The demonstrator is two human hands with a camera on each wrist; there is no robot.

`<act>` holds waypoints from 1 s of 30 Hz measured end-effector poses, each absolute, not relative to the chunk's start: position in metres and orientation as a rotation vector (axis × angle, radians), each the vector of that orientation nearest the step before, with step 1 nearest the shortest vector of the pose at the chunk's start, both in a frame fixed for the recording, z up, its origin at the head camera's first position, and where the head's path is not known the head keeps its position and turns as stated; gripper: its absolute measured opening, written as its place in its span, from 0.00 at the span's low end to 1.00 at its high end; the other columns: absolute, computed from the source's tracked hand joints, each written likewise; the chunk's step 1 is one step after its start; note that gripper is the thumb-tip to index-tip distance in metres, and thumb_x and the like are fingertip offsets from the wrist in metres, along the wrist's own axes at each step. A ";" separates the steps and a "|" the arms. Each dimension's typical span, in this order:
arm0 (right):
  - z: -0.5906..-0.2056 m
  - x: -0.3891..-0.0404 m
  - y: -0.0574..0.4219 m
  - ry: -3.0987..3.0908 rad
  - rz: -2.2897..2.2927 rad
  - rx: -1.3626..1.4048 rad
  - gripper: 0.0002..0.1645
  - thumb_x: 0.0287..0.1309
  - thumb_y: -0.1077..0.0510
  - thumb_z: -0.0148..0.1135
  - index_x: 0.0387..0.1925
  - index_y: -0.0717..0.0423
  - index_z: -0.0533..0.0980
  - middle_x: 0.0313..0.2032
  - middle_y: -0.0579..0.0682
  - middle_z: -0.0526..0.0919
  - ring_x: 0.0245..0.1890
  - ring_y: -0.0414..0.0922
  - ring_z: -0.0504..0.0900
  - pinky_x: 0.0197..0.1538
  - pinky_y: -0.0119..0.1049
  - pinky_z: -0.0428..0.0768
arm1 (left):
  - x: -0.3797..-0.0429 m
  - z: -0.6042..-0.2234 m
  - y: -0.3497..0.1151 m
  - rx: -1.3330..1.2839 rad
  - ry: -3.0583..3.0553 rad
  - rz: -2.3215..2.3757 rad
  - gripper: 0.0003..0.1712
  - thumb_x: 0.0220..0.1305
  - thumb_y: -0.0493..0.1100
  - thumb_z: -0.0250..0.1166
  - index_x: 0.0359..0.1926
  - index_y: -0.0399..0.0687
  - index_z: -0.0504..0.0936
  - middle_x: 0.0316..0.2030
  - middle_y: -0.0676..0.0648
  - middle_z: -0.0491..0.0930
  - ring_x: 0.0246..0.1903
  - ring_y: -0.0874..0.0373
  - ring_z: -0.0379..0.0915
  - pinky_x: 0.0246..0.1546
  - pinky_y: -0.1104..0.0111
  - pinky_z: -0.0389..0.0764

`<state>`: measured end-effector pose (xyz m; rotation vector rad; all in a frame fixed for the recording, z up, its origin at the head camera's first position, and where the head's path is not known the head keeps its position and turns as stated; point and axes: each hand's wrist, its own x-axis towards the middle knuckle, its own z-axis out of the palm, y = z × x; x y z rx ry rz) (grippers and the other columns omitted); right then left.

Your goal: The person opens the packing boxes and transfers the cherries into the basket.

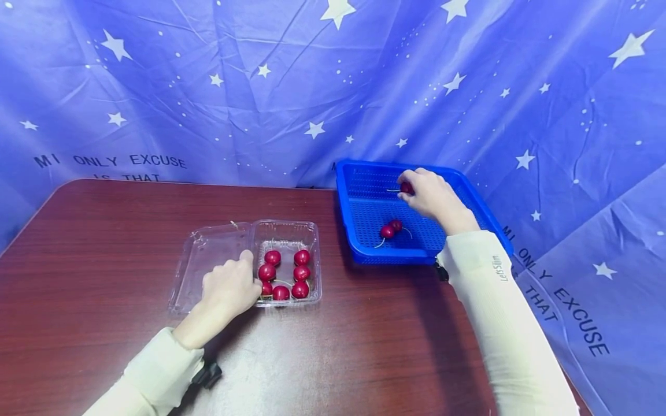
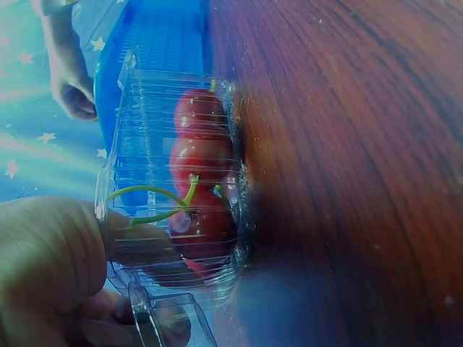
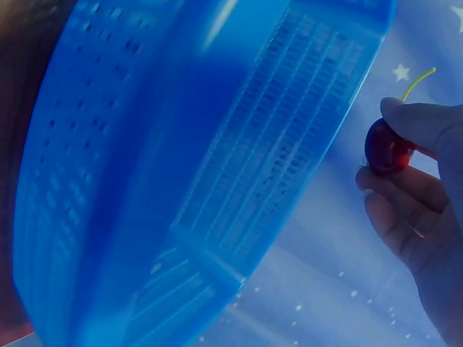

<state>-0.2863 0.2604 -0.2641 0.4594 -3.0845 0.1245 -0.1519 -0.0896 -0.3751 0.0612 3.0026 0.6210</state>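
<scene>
A red cherry (image 1: 407, 188) with a stem is pinched between the thumb and fingers of my right hand (image 1: 429, 193), raised over the blue basket (image 1: 347, 222). Two more cherries (image 1: 387, 231) lie on the basket floor. My left hand (image 1: 229, 289) grips the left side of a clear plastic box (image 1: 318, 260) near its hinge. In the left wrist view, one finger reaches inside beside the stemmed cherry (image 2: 202, 228), while others curl outside the wall. Several cherries (image 1: 302, 273) sit along the sides and front of the box. Its clear lid (image 1: 208, 245) lies folded open to the left, partly hidden by the hand.
Both containers stand on a dark red-brown wooden table (image 1: 114, 248), the basket to the right of the box. A blue curtain with white stars (image 1: 291, 86) hangs behind the table and along its right side.
</scene>
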 end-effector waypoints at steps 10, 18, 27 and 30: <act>-0.268 -0.286 0.275 -3.112 0.076 0.440 0.18 0.60 0.59 0.60 0.51 0.62 0.75 0.44 0.67 0.79 0.45 0.63 0.77 0.49 0.62 0.74 | -0.153 -0.376 -0.091 0.061 3.008 0.626 0.13 0.50 0.40 0.58 0.35 0.36 0.69 0.29 0.29 0.82 0.29 0.31 0.79 0.22 0.44 0.76; -0.281 -0.283 0.286 -3.173 0.076 0.425 0.20 0.59 0.61 0.61 0.51 0.66 0.74 0.45 0.69 0.80 0.46 0.63 0.77 0.50 0.61 0.76 | -0.153 -0.376 -0.090 0.059 2.996 0.630 0.13 0.50 0.41 0.58 0.36 0.37 0.70 0.30 0.30 0.83 0.30 0.31 0.80 0.23 0.44 0.77; -0.294 -0.280 0.289 -3.230 0.030 0.440 0.18 0.58 0.61 0.62 0.50 0.65 0.75 0.45 0.69 0.81 0.46 0.64 0.78 0.50 0.62 0.76 | -0.152 -0.376 -0.091 0.058 2.999 0.626 0.13 0.50 0.40 0.58 0.36 0.37 0.70 0.30 0.30 0.83 0.30 0.31 0.80 0.22 0.44 0.76; -0.299 -0.278 0.288 -3.240 0.025 0.443 0.18 0.57 0.61 0.63 0.50 0.64 0.75 0.46 0.69 0.81 0.47 0.64 0.78 0.49 0.63 0.76 | -0.153 -0.377 -0.091 0.059 3.003 0.628 0.13 0.50 0.40 0.58 0.36 0.37 0.70 0.30 0.30 0.83 0.30 0.31 0.80 0.23 0.44 0.76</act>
